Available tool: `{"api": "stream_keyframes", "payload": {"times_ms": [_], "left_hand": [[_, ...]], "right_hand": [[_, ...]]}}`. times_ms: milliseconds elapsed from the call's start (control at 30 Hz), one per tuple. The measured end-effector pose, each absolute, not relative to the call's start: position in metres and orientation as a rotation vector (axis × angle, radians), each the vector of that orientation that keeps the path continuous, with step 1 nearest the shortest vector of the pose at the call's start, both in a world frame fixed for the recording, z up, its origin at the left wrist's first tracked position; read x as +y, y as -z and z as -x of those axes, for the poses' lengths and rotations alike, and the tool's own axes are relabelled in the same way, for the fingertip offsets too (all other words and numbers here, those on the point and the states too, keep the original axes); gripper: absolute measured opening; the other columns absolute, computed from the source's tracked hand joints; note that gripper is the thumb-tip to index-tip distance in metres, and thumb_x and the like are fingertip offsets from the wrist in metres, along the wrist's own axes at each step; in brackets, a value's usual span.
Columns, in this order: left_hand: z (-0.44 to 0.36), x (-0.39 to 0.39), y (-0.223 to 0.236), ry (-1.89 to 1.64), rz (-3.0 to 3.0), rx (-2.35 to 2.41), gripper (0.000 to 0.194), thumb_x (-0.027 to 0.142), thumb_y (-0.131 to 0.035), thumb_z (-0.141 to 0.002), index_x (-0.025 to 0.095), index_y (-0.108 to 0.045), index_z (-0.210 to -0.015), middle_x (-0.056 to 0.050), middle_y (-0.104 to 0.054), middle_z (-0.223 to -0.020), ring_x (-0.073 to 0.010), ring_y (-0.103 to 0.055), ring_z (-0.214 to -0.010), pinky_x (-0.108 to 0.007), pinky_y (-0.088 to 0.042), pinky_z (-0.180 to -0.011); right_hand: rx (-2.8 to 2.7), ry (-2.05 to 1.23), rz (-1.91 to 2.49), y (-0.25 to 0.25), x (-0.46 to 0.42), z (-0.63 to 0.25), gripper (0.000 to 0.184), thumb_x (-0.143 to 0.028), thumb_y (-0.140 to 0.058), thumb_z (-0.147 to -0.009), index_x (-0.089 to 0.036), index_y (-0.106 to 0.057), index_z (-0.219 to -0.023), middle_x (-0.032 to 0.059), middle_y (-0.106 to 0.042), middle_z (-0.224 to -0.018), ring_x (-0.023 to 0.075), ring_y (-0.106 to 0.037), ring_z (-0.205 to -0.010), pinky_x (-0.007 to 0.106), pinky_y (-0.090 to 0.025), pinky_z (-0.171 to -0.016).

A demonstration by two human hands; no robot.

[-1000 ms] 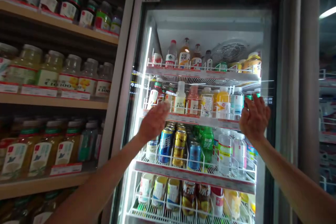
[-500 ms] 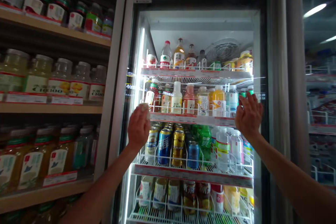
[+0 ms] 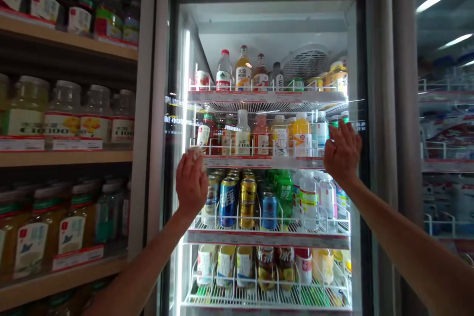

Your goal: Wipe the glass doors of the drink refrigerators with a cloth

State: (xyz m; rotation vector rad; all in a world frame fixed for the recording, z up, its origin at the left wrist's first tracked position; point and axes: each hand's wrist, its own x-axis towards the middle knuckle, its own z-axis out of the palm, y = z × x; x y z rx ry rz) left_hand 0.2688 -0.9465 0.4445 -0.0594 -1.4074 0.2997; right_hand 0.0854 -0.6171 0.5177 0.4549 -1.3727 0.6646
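In front of me is the glass door of a lit drinks cooler. My left hand is closed on a small whitish cloth and presses it to the glass near the door's left side, level with the second shelf. Toward the right side of the pane, my right hand rests its spread fingers against the glass, holding nothing. Behind the pane stand juice bottles, beer cans and a green bottle.
Wooden shelves with rows of bottled drinks stand close on the left. A second glass-fronted cooler is at the right, beyond the grey door frame. White wire racks carry the drinks inside.
My view has turned slightly to the right. The left hand with the cloth has shifted a little right and down across the glass; the right hand stays about where it was.
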Motion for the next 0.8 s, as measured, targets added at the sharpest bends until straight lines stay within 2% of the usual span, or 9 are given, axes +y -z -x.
{"api": "stream_keyframes", "payload": {"times_ms": [133,200,300,367,433,500,633,700,800], "left_hand": [[-0.26,-0.91,-0.4,-0.691,0.568,-1.7,0.054,0.016,-0.043,-0.083,0.023,-0.033,-0.136,-0.005,-0.036,-0.141,-0.0195,-0.026,-0.134,-0.038,-0.031,-0.108],[-0.261,-0.911,-0.395,-0.809,0.717,-1.754,0.049,0.019,-0.041,-0.085,0.026,-0.036,-0.133,0.0,-0.041,-0.138,-0.0157,-0.029,-0.132,-0.034,-0.031,-0.109],[-0.27,-0.943,-0.427,-0.631,0.425,-1.652,0.052,0.019,-0.039,-0.086,0.026,-0.031,-0.136,-0.003,-0.042,-0.138,-0.0186,-0.028,-0.133,-0.041,-0.03,-0.109],[-0.273,-0.964,-0.452,-0.385,0.106,-1.462,0.054,0.017,-0.039,-0.086,0.021,-0.028,-0.138,-0.009,-0.036,-0.141,-0.0232,-0.025,-0.134,-0.048,-0.029,-0.108],[-0.272,-0.968,-0.457,-0.27,-0.022,-1.363,0.054,0.017,-0.041,-0.085,0.019,-0.03,-0.138,-0.011,-0.031,-0.144,-0.0257,-0.023,-0.135,-0.051,-0.029,-0.108],[-0.268,-0.953,-0.44,-0.379,0.116,-1.465,0.056,0.016,-0.043,-0.083,0.02,-0.029,-0.138,-0.01,-0.031,-0.144,-0.025,-0.023,-0.135,-0.049,-0.03,-0.108],[-0.258,-0.911,-0.406,-0.786,0.661,-1.726,0.055,0.016,-0.042,-0.084,0.024,-0.031,-0.136,-0.003,-0.04,-0.14,-0.018,-0.024,-0.135,-0.037,-0.03,-0.109],[-0.254,-0.904,-0.424,-0.796,0.656,-1.735,0.053,0.018,-0.042,-0.085,0.023,-0.031,-0.136,-0.002,-0.041,-0.139,-0.0172,-0.024,-0.135,-0.036,-0.029,-0.109],[-0.246,-0.905,-0.478,-0.478,0.273,-1.563,0.053,0.017,-0.039,-0.086,0.021,-0.028,-0.138,-0.005,-0.034,-0.143,-0.0193,-0.02,-0.136,-0.04,-0.027,-0.111]], "right_hand": [[-1.358,-0.662,-0.462,-0.518,-0.616,-0.085,0.041,-0.027,-0.036,-0.086,-0.019,-0.05,-0.123,0.0086,-0.04,-0.14,0.0221,-0.029,-0.133,0.047,-0.024,-0.107],[-1.36,-0.652,-0.461,-0.518,-0.616,-0.084,0.041,-0.027,-0.037,-0.085,-0.019,-0.05,-0.123,0.0088,-0.04,-0.14,0.0216,-0.028,-0.133,0.047,-0.024,-0.107],[-1.358,-0.638,-0.454,-0.518,-0.616,-0.083,0.041,-0.027,-0.037,-0.085,-0.017,-0.051,-0.122,0.0097,-0.042,-0.138,0.0219,-0.03,-0.132,0.047,-0.026,-0.106],[-1.354,-0.642,-0.453,-0.518,-0.616,-0.084,0.041,-0.026,-0.037,-0.085,-0.017,-0.052,-0.122,0.0102,-0.042,-0.138,0.0224,-0.03,-0.132,0.047,-0.027,-0.105],[-1.354,-0.649,-0.45,-0.518,-0.616,-0.084,0.04,-0.026,-0.038,-0.085,-0.017,-0.052,-0.122,0.0102,-0.042,-0.138,0.0224,-0.03,-0.132,0.047,-0.026,-0.106],[-1.355,-0.651,-0.448,-0.517,-0.616,-0.083,0.04,-0.026,-0.038,-0.085,-0.017,-0.051,-0.122,0.0099,-0.042,-0.138,0.0221,-0.03,-0.133,0.047,-0.025,-0.106],[-1.357,-0.652,-0.451,-0.517,-0.617,-0.083,0.04,-0.026,-0.039,-0.084,-0.017,-0.051,-0.122,0.0096,-0.041,-0.139,0.022,-0.03,-0.133,0.046,-0.025,-0.106],[-1.364,-0.659,-0.45,-0.517,-0.617,-0.083,0.041,-0.025,-0.038,-0.084,-0.018,-0.051,-0.122,0.0088,-0.041,-0.139,0.0219,-0.03,-0.133,0.047,-0.025,-0.106],[-1.373,-0.669,-0.444,-0.517,-0.617,-0.084,0.041,-0.025,-0.037,-0.085,-0.02,-0.05,-0.123,0.0068,-0.04,-0.14,0.0213,-0.029,-0.133,0.047,-0.025,-0.106]]}}
